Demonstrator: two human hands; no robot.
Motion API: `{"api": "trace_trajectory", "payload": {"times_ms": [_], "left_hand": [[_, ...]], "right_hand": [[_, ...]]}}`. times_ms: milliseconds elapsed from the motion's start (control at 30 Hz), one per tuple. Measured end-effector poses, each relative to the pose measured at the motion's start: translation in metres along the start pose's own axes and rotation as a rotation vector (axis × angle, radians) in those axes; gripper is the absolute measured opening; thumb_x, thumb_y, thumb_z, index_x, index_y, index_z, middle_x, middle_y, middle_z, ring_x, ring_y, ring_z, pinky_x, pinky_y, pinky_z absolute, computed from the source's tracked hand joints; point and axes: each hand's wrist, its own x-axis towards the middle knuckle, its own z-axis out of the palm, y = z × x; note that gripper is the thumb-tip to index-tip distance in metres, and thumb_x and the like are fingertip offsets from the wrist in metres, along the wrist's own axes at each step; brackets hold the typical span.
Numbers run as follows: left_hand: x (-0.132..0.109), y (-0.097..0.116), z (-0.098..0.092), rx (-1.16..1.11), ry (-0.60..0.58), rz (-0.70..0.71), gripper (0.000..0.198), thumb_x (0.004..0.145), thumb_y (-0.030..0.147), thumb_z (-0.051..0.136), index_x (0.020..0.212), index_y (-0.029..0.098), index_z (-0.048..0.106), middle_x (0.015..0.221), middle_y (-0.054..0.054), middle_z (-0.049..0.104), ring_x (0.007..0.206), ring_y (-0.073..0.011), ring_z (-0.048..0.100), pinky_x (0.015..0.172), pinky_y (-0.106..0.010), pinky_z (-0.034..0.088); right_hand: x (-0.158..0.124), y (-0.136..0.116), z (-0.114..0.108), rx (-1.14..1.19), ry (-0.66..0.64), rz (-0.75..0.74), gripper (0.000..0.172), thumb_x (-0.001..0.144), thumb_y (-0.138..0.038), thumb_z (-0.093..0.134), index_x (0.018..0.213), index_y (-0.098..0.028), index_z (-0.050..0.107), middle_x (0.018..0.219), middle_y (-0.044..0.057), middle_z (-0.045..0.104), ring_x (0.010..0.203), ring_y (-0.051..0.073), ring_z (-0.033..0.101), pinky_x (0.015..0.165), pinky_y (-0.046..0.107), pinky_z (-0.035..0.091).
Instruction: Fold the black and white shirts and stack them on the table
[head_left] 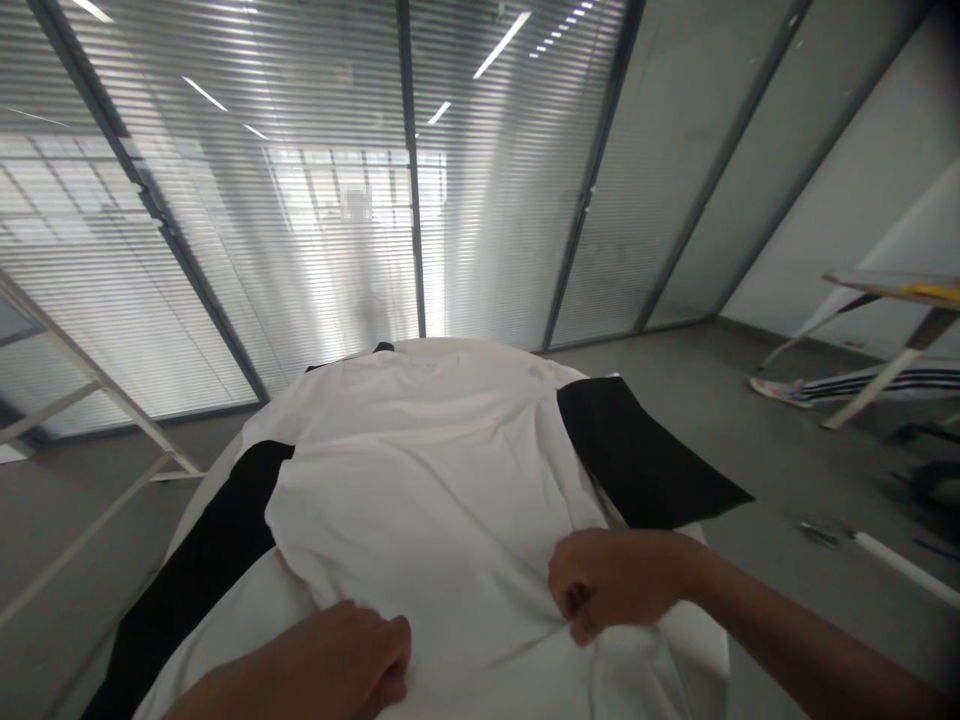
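A white shirt (pixel 420 480) lies spread and slightly creased over a pale, rounded table (pixel 217 490). Black fabric (pixel 637 450) sticks out on its right side, and more black fabric (pixel 202 550) runs down its left; whether these are sleeves of the shirt or a separate cloth I cannot tell. At the near right, my right hand (pixel 622 580) is closed in a pinch on the white fabric, which creases toward the fingers. My left hand (pixel 322 660) is closed too, at the near left part of the shirt, its fingertips partly hidden.
Glass partitions with blinds (pixel 337 250) stand beyond the table. To the left is a white metal frame (pixel 127 405). On the right are a table (pixel 900 290), a person's leg (pixel 877 385) in striped trousers, and a white tube (pixel 904 568) near the grey floor.
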Motion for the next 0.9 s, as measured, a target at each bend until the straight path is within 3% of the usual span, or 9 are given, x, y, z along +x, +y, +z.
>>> {"api": "trace_trajectory", "payload": {"times_ms": [133,200,300,400,433,500,600,733,900], "left_hand": [[0.010,0.026,-0.010,-0.073,-0.121,0.064,0.021,0.092,0.033,0.042,0.099,0.029,0.061,0.100,-0.003,0.069,0.084,-0.0203,0.063,0.062,-0.030,0.038],[0.024,0.032,-0.008,-0.129,-0.157,0.126,0.020,0.090,0.032,0.043,0.098,0.026,0.061,0.096,-0.004,0.069,0.081,-0.0193,0.063,0.059,-0.028,0.037],[0.048,0.034,-0.005,-0.297,-0.280,0.186,0.017,0.089,0.032,0.045,0.094,0.023,0.059,0.079,-0.002,0.066,0.070,-0.0159,0.062,0.055,-0.024,0.039],[0.064,0.023,-0.013,-0.372,-0.367,0.239,0.016,0.088,0.034,0.047,0.090,0.022,0.057,0.071,0.001,0.063,0.063,-0.0137,0.061,0.056,-0.023,0.042],[0.068,0.014,-0.020,-0.332,-0.294,0.261,0.018,0.089,0.036,0.047,0.088,0.022,0.058,0.074,0.000,0.064,0.065,-0.0139,0.061,0.058,-0.024,0.043],[0.076,-0.010,-0.037,-0.180,0.048,0.257,0.025,0.091,0.041,0.044,0.089,0.022,0.060,0.084,-0.002,0.067,0.076,-0.0155,0.062,0.067,-0.026,0.043],[0.092,-0.057,-0.057,0.070,0.468,0.024,0.029,0.089,0.046,0.045,0.094,0.021,0.060,0.088,-0.004,0.065,0.082,-0.0193,0.060,0.074,-0.031,0.043],[0.111,-0.102,-0.050,0.259,0.473,-0.099,0.031,0.088,0.049,0.048,0.094,0.021,0.061,0.100,-0.008,0.063,0.094,-0.0235,0.059,0.083,-0.035,0.042],[0.114,-0.109,-0.023,0.354,0.521,-0.047,0.038,0.099,0.037,0.027,0.092,0.020,0.060,0.100,-0.009,0.065,0.097,-0.0241,0.057,0.087,-0.039,0.038]], "right_hand": [[-0.004,0.002,-0.023,0.021,-0.258,0.157,0.009,0.071,-0.026,0.070,0.078,-0.020,0.071,0.067,-0.003,0.063,0.060,0.013,0.058,0.055,0.024,0.040],[-0.001,0.000,-0.035,0.024,-0.247,0.143,0.018,0.073,-0.027,0.068,0.089,-0.021,0.072,0.073,-0.001,0.067,0.065,0.015,0.061,0.057,0.024,0.041],[0.015,-0.005,-0.053,-0.007,-0.016,0.056,0.035,0.081,-0.037,0.062,0.112,-0.022,0.067,0.090,0.003,0.071,0.077,0.017,0.065,0.065,0.026,0.045],[0.049,-0.008,-0.068,-0.158,0.289,0.072,0.031,0.091,-0.036,0.048,0.111,-0.021,0.066,0.098,0.006,0.071,0.086,0.020,0.065,0.073,0.029,0.045],[0.063,-0.009,-0.070,-0.212,0.361,0.122,0.031,0.092,-0.036,0.046,0.108,-0.021,0.066,0.099,0.007,0.071,0.089,0.021,0.065,0.076,0.030,0.045],[0.091,-0.011,-0.071,-0.280,0.463,0.245,0.033,0.094,-0.040,0.043,0.106,-0.019,0.065,0.103,0.010,0.070,0.097,0.024,0.064,0.080,0.033,0.045],[0.127,-0.012,-0.060,-0.384,0.640,0.437,0.045,0.094,-0.054,0.041,0.111,-0.017,0.061,0.114,0.015,0.065,0.104,0.028,0.061,0.084,0.039,0.046],[0.153,-0.008,-0.035,-0.574,0.861,0.504,0.038,0.098,-0.046,0.037,0.114,-0.018,0.057,0.115,0.014,0.062,0.107,0.028,0.057,0.088,0.043,0.044],[0.152,0.000,-0.022,-0.594,0.825,0.459,0.032,0.101,-0.031,0.031,0.112,-0.019,0.059,0.111,0.012,0.064,0.102,0.026,0.060,0.082,0.039,0.047]]}}
